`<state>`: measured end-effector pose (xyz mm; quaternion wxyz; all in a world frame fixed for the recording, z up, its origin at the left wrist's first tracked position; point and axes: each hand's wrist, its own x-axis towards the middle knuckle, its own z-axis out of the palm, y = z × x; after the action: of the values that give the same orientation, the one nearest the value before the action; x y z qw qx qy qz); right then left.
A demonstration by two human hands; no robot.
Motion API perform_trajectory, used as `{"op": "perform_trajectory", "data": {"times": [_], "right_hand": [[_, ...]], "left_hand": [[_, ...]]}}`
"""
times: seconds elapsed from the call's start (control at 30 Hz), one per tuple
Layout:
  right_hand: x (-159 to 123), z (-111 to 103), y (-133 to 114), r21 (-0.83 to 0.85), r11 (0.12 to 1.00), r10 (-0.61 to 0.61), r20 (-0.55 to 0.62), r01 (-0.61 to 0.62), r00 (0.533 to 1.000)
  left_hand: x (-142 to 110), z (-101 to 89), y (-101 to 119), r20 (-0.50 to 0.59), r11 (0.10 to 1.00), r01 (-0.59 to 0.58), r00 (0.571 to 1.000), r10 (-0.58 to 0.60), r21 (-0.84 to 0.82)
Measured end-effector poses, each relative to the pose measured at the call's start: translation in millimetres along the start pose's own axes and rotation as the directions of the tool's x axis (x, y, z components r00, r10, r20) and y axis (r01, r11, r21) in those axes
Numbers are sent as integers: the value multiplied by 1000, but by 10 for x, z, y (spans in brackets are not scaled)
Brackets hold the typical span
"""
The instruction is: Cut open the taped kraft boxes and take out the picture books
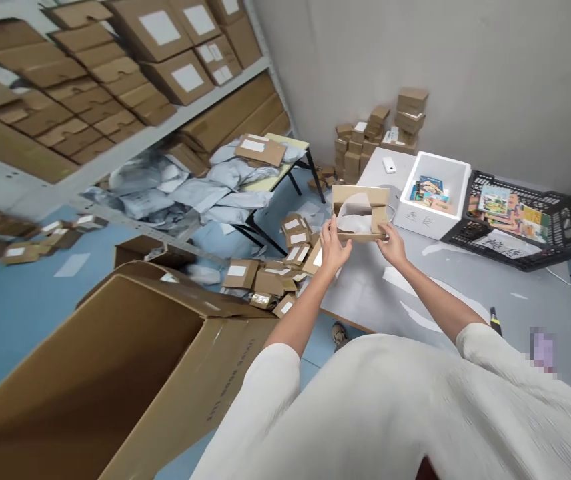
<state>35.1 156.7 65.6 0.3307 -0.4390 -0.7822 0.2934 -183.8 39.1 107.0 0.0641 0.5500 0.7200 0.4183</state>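
Observation:
Both my hands hold a small open cardboard box (360,237) by its near corners, at the left edge of the grey table (385,300). My left hand (334,248) grips the left side, with fingers along the wall and the thumb in front. At the right corner, my right hand (391,244) pinches the cardboard. Crumpled white paper (356,212) lies inside the box, and whatever is under it is hidden. Behind the box stands a white foam bin (423,225) with colourful cards or booklets in it. Beside that bin is a black plastic crate (508,257) holding similar items.
A large open carton (165,373) stands at my left. Small parcels (265,277) are heaped on the floor beside the table. Grey mailing bags (205,193) cover a low table, near shelves of boxes (80,87). A box cutter (495,321) lies on the right of the table.

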Motion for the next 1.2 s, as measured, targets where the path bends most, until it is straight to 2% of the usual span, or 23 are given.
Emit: {"op": "perform_trajectory", "data": {"times": [0.23, 0.33, 0.47, 0.57, 0.7, 0.83, 0.93, 1.0, 1.1, 1.2], "right_hand": [[286, 1061, -831, -79, 976, -193, 103, 201, 976], [351, 1551, -1101, -37, 968, -236, 180, 247, 955], [363, 2092, -1283, 42, 970, -239, 323, 238, 916], [352, 2306, -1282, 42, 981, -189, 414, 189, 890], [369, 2303, -1145, -44, 988, -114, 438, 148, 892], [417, 2107, -899, -153, 985, -9, 416, 80, 909], [419, 1930, -680, -250, 968, 130, 374, -36, 918], [385, 1823, -547, -318, 940, 232, 327, -124, 916], [291, 1701, -406, -399, 891, 352, 308, -216, 884], [177, 1632, -340, -434, 863, 418, 324, -259, 848]], "left_hand": [[-197, -963, -823, -183, 992, 111, 978, -97, 67], [-330, -1303, -1206, -218, 984, 159, 966, -139, 76], [-516, -1568, -1687, -174, 965, 261, 951, -254, 20], [-637, -1591, -1961, -110, 931, 365, 925, -364, -11], [-720, -1442, -2127, 11, 935, 354, 935, -354, -1], [-683, -1201, -2115, 112, 946, 323, 941, -320, -13], [-630, -1007, -2052, 208, 954, 298, 935, -288, -22], [-616, -884, -2005, 296, 959, 284, 917, -267, -16], [-656, -717, -1950, 420, 948, 317, 858, -297, 25], [-760, -572, -1920, 461, 926, 376, 816, -348, 33]]}}
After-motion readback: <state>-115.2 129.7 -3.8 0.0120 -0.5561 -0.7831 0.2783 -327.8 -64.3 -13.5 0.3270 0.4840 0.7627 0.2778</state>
